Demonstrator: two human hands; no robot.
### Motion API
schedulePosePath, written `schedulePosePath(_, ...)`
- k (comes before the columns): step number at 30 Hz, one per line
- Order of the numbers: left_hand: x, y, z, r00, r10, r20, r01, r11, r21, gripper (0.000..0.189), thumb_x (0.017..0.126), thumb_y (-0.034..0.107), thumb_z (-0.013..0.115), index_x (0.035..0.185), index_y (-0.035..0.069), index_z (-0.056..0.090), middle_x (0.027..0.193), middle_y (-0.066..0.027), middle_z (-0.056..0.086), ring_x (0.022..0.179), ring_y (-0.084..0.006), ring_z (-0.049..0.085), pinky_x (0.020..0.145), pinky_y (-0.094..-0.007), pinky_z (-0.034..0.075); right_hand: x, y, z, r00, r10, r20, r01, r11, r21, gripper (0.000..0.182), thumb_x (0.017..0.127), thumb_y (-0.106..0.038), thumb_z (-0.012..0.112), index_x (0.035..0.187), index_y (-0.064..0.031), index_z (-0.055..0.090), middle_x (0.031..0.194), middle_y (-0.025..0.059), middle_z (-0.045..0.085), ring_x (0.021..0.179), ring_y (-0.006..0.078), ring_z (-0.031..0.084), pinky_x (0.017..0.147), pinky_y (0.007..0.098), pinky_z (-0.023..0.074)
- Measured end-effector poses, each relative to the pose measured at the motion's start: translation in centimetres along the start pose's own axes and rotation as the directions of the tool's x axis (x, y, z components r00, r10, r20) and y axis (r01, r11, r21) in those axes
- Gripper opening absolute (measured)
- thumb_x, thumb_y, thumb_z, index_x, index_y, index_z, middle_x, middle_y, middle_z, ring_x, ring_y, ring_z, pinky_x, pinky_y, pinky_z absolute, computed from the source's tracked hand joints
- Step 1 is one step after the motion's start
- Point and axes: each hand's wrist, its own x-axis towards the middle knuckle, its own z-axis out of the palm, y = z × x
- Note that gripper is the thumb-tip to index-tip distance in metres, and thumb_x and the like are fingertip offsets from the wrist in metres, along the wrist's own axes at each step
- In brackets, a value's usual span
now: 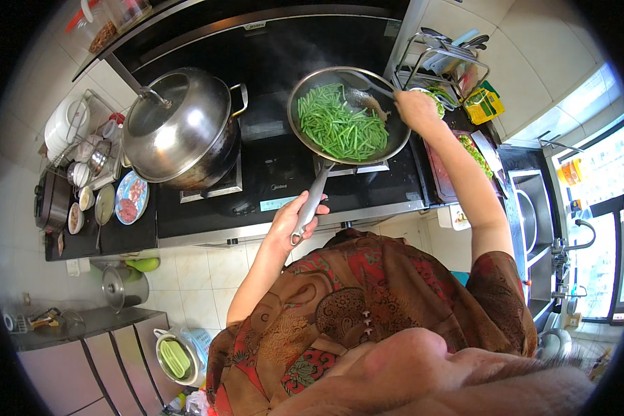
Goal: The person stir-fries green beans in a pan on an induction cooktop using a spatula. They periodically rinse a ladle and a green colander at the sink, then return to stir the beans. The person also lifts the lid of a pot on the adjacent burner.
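A metal frying pan sits over the right burner with cut green beans in it, mostly in its left and middle part. My left hand grips the pan's long metal handle from below. At the pan's right rim, my right hand holds a spatula or ladle whose head reaches into the pan's upper part; its exact shape is unclear. A browned patch shows on the pan's inner right side. Faint steam rises behind the pan.
A large lidded pot stands on the left burner. Further left are a blue plate of raw meat and small bowls. On the right lie a cutting board with chopped vegetables, a cleaver, a knife rack and a yellow packet.
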Motion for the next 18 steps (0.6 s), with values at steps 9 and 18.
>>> schedulePosePath(9, 0.0, -0.4, 0.5, 0.999, 0.020, -0.026, -0.020, 1.000, 0.002, 0.041, 0.100, 0.034, 0.042, 0.119, -0.001, 0.052, 0.093, -0.0149, 0.065, 0.049, -0.0110, 0.045, 0.037, -0.0249, 0.035, -3.7, -7.4, -8.1, 0.888, -0.416, 0.195, 0.443, 0.887, -0.126, 0.023, 0.080, -0.007, 0.056, 0.102, -0.0071, 0.061, 0.072, 0.0107, 0.065, 0.068, 0.0276, 0.067, 0.056, 0.0394, 0.0520)
schedulePosePath(18, -0.4, -1.2, 1.9, 0.999, 0.029, -0.019, -0.028, 0.999, 0.046, 0.042, 0.101, 0.036, 0.038, 0.122, 0.000, 0.047, 0.091, -0.0142, 0.064, 0.050, -0.0106, 0.045, 0.038, -0.0245, 0.036, -8.8, -7.0, -19.3, 0.865, -0.373, 0.336, 0.419, 0.905, -0.073, 0.013, 0.076, -0.008, 0.064, 0.088, -0.0067, 0.065, 0.070, 0.0112, 0.065, 0.067, 0.0275, 0.067, 0.055, 0.0395, 0.0520)
